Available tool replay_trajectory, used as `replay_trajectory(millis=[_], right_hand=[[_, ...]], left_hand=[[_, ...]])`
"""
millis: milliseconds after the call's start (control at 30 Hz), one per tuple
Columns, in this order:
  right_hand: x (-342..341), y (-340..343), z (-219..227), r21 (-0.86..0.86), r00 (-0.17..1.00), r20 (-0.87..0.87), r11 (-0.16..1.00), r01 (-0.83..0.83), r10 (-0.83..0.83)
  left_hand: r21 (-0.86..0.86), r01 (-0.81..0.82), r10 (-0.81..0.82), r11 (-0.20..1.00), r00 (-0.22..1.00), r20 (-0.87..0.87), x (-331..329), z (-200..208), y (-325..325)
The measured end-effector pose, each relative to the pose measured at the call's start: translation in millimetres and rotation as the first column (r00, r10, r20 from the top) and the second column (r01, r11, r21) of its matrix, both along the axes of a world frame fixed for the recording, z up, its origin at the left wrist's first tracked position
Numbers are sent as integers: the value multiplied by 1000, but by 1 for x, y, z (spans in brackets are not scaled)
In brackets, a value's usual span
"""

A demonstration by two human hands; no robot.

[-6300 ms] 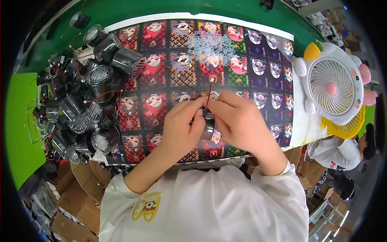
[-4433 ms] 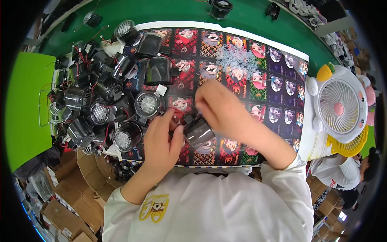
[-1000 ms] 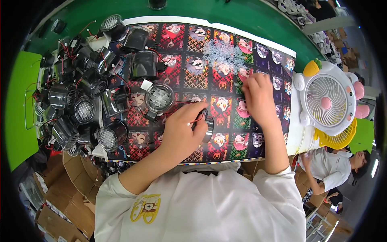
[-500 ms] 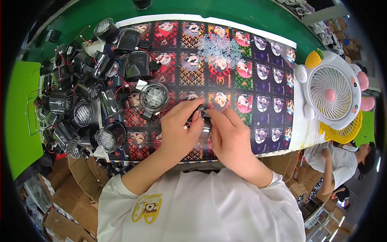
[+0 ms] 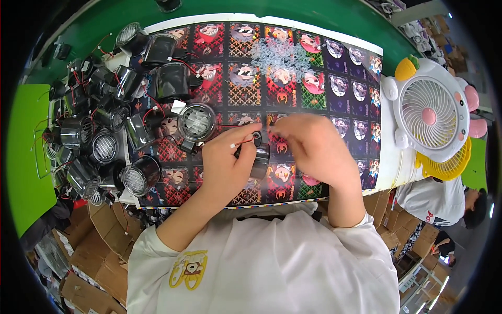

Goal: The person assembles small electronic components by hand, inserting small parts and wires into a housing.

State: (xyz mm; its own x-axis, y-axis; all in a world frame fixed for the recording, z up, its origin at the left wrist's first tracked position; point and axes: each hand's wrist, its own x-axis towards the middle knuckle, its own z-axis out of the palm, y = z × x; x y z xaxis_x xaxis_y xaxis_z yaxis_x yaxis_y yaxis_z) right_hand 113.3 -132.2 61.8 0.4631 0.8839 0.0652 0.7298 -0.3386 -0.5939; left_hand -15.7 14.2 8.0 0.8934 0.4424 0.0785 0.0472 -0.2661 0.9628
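Note:
My left hand (image 5: 226, 157) is closed round a dark, glossy cylindrical housing (image 5: 260, 161) with a small round black piece at its top. A red wire (image 5: 241, 142) with a white plug comes out beside my left fingers. My right hand (image 5: 308, 144) is apart from the housing, raised over the printed sheet to its right. Its fingers are curled and smeared by motion, so whether they hold anything cannot be made out. Left of my hands stands another housing (image 5: 196, 122) with a ribbed clear face. Small clear rings (image 5: 282, 58) lie in a loose heap beyond my hands.
Several black housings with wires (image 5: 107, 112) are piled at the left. A printed sheet of cartoon pictures (image 5: 243, 97) covers the table. At the right stands a white fan (image 5: 429, 116) with a yellow base. Cardboard boxes (image 5: 91, 256) and another person (image 5: 436, 201) are beyond the near edge.
My right hand has let go of the small piece at the housing's top and moved up and right. My left hand keeps its hold on the housing, which now shows more.

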Motion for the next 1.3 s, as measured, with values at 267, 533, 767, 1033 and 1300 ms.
replay_trajectory(millis=[267,533,767,1033,1300], right_hand=[[-37,-11,-10,141,997,-64,990,-30,39],[-54,1,-29,159,969,-239,982,105,-65],[-46,-8,-27,224,965,-182,948,225,-186],[-24,-55,-31,180,879,-262,875,449,-397],[-34,-41,-44,409,901,-409,853,324,-146]], left_hand=[[13,68,-69,998,995,65,-8,-4,-5],[774,-138,59,618,990,129,-34,54,38],[161,-133,135,978,991,-3,-22,22,61],[502,-72,109,862,993,-45,-27,39,63],[769,-65,24,636,998,65,-18,40,30]])
